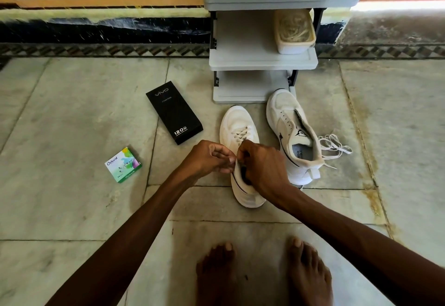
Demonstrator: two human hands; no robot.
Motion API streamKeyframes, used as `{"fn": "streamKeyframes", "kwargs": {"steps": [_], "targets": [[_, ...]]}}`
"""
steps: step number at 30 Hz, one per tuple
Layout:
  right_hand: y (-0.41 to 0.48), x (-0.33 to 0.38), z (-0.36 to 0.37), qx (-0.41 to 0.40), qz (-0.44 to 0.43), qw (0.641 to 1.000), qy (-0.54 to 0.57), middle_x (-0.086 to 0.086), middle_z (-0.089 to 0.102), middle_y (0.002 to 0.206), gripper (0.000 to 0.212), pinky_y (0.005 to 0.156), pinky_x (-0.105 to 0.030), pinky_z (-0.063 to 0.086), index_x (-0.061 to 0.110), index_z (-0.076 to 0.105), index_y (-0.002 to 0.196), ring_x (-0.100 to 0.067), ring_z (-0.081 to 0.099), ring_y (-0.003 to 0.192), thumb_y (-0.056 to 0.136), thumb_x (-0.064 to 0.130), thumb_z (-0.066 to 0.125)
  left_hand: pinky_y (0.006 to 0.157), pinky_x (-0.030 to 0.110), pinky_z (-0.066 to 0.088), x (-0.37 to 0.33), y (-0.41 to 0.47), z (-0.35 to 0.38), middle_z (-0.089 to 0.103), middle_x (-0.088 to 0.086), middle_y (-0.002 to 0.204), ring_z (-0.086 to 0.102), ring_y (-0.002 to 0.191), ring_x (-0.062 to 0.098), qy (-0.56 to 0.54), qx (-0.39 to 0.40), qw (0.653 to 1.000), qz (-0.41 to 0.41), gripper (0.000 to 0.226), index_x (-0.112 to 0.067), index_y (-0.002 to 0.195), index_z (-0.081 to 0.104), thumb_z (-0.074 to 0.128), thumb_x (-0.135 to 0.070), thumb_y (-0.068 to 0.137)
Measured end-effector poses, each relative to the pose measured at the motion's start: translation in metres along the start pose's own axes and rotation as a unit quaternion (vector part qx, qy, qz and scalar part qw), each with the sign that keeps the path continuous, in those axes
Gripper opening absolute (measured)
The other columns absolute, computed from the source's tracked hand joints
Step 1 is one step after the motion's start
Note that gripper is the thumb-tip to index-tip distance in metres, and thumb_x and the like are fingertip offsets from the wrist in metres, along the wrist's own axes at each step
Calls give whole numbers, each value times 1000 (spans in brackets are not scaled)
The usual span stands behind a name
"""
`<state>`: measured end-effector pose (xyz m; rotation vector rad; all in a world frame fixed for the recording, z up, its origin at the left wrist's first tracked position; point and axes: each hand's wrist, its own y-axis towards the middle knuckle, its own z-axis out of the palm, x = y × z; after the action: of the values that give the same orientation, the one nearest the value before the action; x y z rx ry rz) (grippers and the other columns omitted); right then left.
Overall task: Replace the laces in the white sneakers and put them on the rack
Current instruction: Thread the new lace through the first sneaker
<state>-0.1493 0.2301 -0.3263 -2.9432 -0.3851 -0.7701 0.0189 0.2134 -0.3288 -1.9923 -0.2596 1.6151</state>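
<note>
A green box [123,164] and a black box [174,112] lie well off to the left. The left hand [207,157] and right hand [262,168] meet over the laced sneaker [237,119], each seeming to pinch its lace [240,134] near the opening. The lace ends and any knot are hidden under the fingers. An uneven pull could leave it slack. Behind stands the rack [262,64]. The unlaced sneaker [292,134] lies by its foot, with the loose lace [334,145] just beside it, easy to snag.

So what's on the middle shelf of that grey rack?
One beige lidded tub, at the right of the shelf. Its contents are unclear, and the corner behind it is hidden.
</note>
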Motion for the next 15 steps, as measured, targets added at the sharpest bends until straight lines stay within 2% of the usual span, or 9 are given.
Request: {"fn": "streamKeyframes", "kwargs": {"steps": [3, 6, 10, 15], "targets": [[-2, -3, 0, 3, -11, 1000, 6, 1, 69, 78, 27, 56, -26, 31, 23, 61, 95, -23, 62, 68, 74, 8, 67, 65, 23, 59, -1, -2, 2, 74, 12, 82, 73, 72, 17, 7, -19, 1000, 3, 7, -4, 89, 74, 75, -5, 82], [-7, -2, -1, -3, 9, 1000, 9, -1, 69, 77, 28, 56, -32, 45, 23, 56, 101, -24, 63, 67, 77, 12, 66, 63, 23, 58, 3, -3, 10, 73, 9, 86, 73, 73, 17, 28, -64, 997, 32, 13, -11, 92, 74, 78, -12, 80], [-9, 5, -3, -14, 21, 999, -30, -6, 69, 81, 21, 58, -31, 36, 17, 50, 111, -30, 63, 70, 90, 18, 55, 67, 28, 61, 8, 0, 17, 72, 5, 84, 72, 71, 15, 92, -103, 987, 83, 10, -19, 88, 75, 79, -14, 81], [-7, 11, -6, -9, 29, 999, -30, -8, 68, 82, 20, 60, -31, 36, 15, 44, 114, -31, 63, 71, 96, 22, 50, 66, 21, 59, 8, -3, 17, 73, 4, 84, 70, 68, 8, 118, -117, 981, 97, 7, -18, 88, 75, 77, -14, 82]]}}
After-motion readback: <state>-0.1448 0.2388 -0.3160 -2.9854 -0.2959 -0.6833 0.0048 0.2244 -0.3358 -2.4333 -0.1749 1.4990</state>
